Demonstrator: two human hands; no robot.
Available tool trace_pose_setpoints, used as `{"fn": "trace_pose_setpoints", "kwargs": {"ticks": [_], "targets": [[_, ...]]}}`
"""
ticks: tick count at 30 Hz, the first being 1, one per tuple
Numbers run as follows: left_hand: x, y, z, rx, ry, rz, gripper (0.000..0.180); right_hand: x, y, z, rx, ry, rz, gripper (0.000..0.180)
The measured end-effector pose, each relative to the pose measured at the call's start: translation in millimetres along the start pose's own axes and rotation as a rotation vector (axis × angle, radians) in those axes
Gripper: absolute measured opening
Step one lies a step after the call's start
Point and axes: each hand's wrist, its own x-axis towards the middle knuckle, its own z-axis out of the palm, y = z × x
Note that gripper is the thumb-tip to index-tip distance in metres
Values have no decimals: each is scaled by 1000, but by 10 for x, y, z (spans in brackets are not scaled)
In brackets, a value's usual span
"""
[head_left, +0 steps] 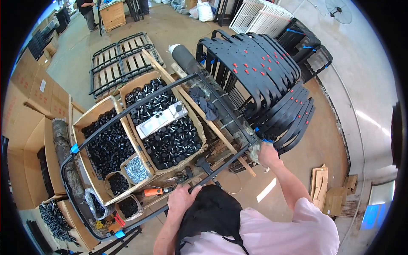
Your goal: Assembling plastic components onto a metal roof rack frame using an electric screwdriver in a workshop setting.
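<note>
A long black tubular metal frame (228,163) lies slantwise in front of me, across the parts boxes and the bench. My left hand (182,199) is closed around its near tube, thumb on top. At the frame's right corner my right hand (268,155) is closed on a whitish crumpled wad (255,153); whether it is cloth or plastic I cannot tell. Blue tape shows just beyond those fingers. Below the frame stand a box of black screw-on feet (170,142) and a box of small black parts (106,144). An orange-handled tool (153,192) lies near my left hand.
Stacked black curved panels with red caps (255,63) stand at the far right. A wooden strip (225,142) crosses the bench and juts out toward me. Small tubs hold silver screws (136,170) and dark bits. Cardboard boxes (38,93) line the left; another person (87,15) stands far back.
</note>
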Motion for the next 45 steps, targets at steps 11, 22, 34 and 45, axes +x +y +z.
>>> {"fn": "trace_pose_setpoints", "kwargs": {"ticks": [11, 22, 34, 45], "targets": [[39, -91, 180, 57, 31, 58, 67, 178, -32, 583, 371, 522, -192, 35], [4, -60, 195, 102, 58, 83, 64, 145, -212, 883, 854, 542, 100, 43], [-59, -150, 232, -76, 152, 163, 39, -471, -1678, 256, 1236, -274, -639, 58], [-760, -741, 150, 264, 583, 4, 31, 2780, -3138, -770, 1014, 779, -595, 41]]}}
